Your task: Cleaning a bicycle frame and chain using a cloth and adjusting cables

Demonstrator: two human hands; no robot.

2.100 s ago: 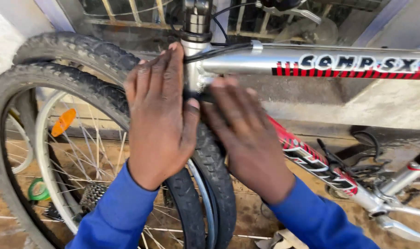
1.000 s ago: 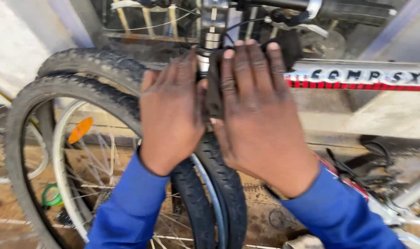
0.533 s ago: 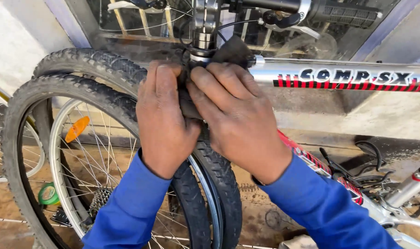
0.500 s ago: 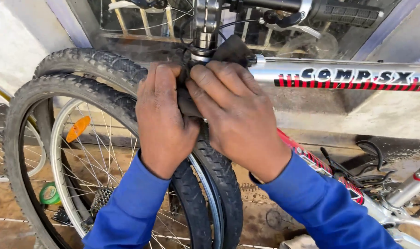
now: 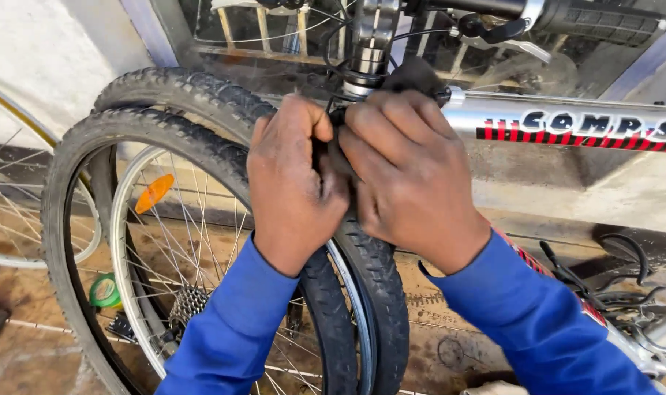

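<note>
Both hands, left hand (image 5: 293, 183) and right hand (image 5: 406, 172), close around the bicycle's head tube (image 5: 331, 157) (mostly hidden), which runs near upright. The silver top tube (image 5: 567, 128) points rightward; knobby tyres (image 5: 165, 128) lean left, above a dirty floor (image 5: 25, 351).

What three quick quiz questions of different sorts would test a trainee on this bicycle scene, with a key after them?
1. True or false: both hands grip a dark cloth at the bicycle's head tube.
2. Which colour is the reflector on the wheel spokes? A green, B orange, C white.
3. Fill in: the top tube is ____ coloured.

Key: 1 true, the left hand and right hand close on it. 2 B. 3 silver.
</note>
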